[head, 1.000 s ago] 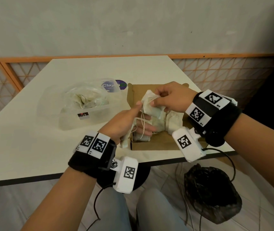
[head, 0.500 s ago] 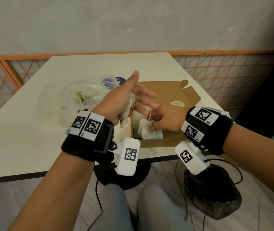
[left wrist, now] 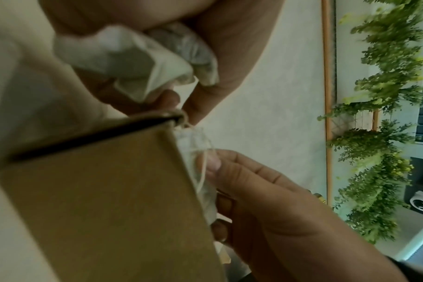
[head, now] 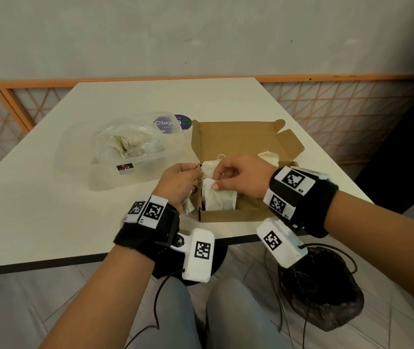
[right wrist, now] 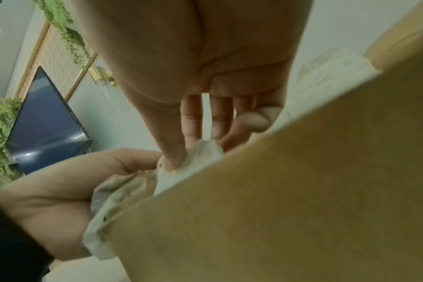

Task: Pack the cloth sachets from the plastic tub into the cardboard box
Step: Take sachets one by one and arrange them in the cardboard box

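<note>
The open cardboard box [head: 231, 216] sits on the table's near right side with several cloth sachets [head: 219, 200] standing in it. My right hand [head: 216, 177] reaches over the box and pinches the top of one sachet [right wrist: 198, 154] near the left wall. My left hand [head: 188, 177] is against the outside of that wall, fingers curled round a crumpled sachet [left wrist: 138, 63] in the palm. Its fingertips sit at the box's corner by a drawstring. The clear plastic tub [head: 115, 180] stands left of the box with more sachets [head: 123, 144] inside a clear bag.
The white table [head: 49, 210] ends just before my knees. A round purple label [head: 173, 123] lies behind the tub. The box's lid [head: 238, 139] stands open at the back. A black bag [head: 319, 298] and cables are on the floor at right.
My left hand, raised with fingers spread half a second ago, has come down to the box's left wall and curled. My right hand shifted from the box's near end toward its left wall.
</note>
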